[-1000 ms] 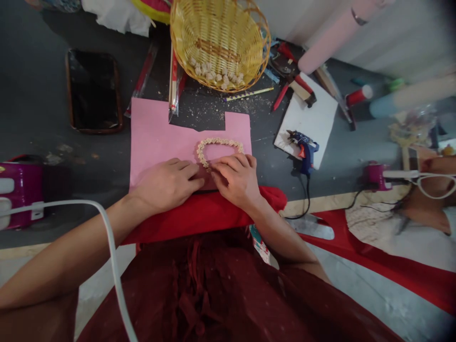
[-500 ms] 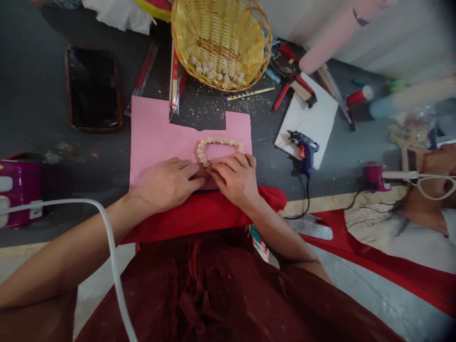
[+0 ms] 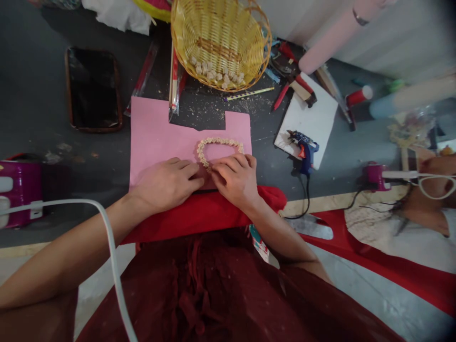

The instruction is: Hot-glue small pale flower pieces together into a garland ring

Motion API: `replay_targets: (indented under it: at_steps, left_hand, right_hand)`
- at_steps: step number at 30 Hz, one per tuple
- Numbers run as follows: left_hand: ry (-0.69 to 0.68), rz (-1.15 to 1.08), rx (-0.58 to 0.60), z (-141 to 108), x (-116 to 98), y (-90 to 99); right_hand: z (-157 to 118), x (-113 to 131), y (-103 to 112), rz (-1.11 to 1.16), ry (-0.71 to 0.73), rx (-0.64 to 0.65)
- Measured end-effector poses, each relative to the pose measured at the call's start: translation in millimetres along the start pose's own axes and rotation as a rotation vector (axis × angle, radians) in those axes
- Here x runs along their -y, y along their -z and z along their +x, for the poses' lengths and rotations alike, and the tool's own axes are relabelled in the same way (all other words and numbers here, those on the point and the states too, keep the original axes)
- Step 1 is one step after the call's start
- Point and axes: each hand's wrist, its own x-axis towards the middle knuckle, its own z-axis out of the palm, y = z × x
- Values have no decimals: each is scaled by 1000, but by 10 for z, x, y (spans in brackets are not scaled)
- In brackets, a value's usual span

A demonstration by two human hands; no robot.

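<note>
A curved string of small cream flower-like pieces lies on a pink sheet with a notch cut in its far edge. My right hand has its curled fingers over the near right part of the string, closed on it. Just left of the string, my left hand rests on the sheet's near edge, fingers bent and close together; whether anything is under them is hidden. Beyond the sheet, a yellow woven basket holds several small pale pieces.
On the right a blue glue gun sits on a white board, near red-handled pliers. A phone lies at left. A white cable crosses my left arm. Another person's arm shows at far right.
The other person's arm at the far right has shifted slightly. My hands and the string look unmoved.
</note>
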Motion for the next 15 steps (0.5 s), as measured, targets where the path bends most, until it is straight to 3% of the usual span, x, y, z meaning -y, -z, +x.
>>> replay_targets:
  at_steps: [10, 15]
  left_hand:
    - [1, -4, 17, 2, 2, 18]
    - [6, -4, 7, 1, -3, 12]
  right_hand:
    - [3, 14, -7, -26, -14, -26]
    - [8, 10, 12, -21, -1, 27]
